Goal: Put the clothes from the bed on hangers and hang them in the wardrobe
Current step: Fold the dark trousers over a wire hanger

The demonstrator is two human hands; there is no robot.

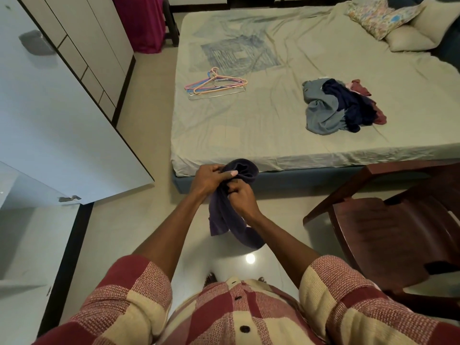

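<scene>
Right edge cuts off the chair point(398, 232) and pillows point(408, 31).

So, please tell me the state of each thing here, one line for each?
Left hand: grips the dark garment.
Right hand: grips the same garment.
Dark garment: bunched, hanging from both hands, not on a hanger.
Hangers: bare, heaped on the bed.
Clothes pile: crumpled on the bed.
Bed: sheet wrinkled.
Wardrobe door: open.
</scene>
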